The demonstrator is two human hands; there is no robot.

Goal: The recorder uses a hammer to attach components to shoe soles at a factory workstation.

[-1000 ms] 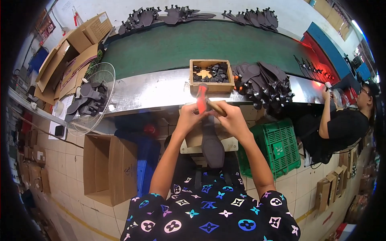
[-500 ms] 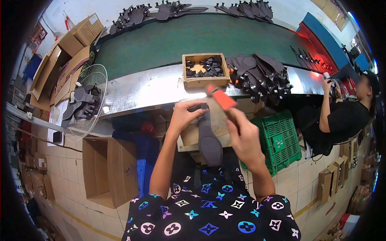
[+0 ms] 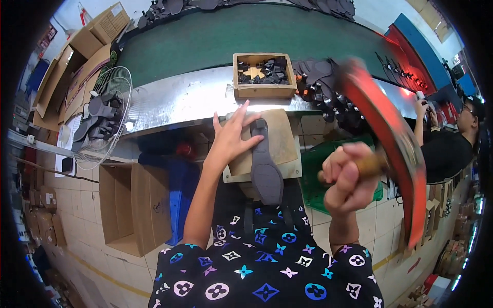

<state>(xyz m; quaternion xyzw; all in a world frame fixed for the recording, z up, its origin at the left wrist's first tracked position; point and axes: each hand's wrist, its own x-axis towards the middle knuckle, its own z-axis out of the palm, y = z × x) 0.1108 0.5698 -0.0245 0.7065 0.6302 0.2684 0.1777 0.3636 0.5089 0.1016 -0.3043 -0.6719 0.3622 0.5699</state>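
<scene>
A dark grey shoe sole (image 3: 266,177) lies lengthwise on a small worn work board (image 3: 282,136), its broad end toward me. A small black heel piece (image 3: 260,124) is at the sole's far, narrow end. My left hand (image 3: 232,137) is open with fingers spread around that end, the thumb at the sole's edge. Raised at the right, my right hand (image 3: 349,179) is closed round the wooden handle of a red hammer (image 3: 382,113), which is smeared by motion. Beyond the board, a wooden box (image 3: 264,92) holds many black heel pieces.
Heeled soles (image 3: 321,74) are piled right of the box, beside a green conveyor belt (image 3: 195,46). A green crate (image 3: 313,187) stands at lower right, a cardboard box (image 3: 149,210) at lower left. A wire fan guard (image 3: 123,102) is left; a co-worker (image 3: 447,149) sits right.
My right hand has swung the hammer up and to the right, away from the sole. The left fingers have let go of the heel piece and spread out.
</scene>
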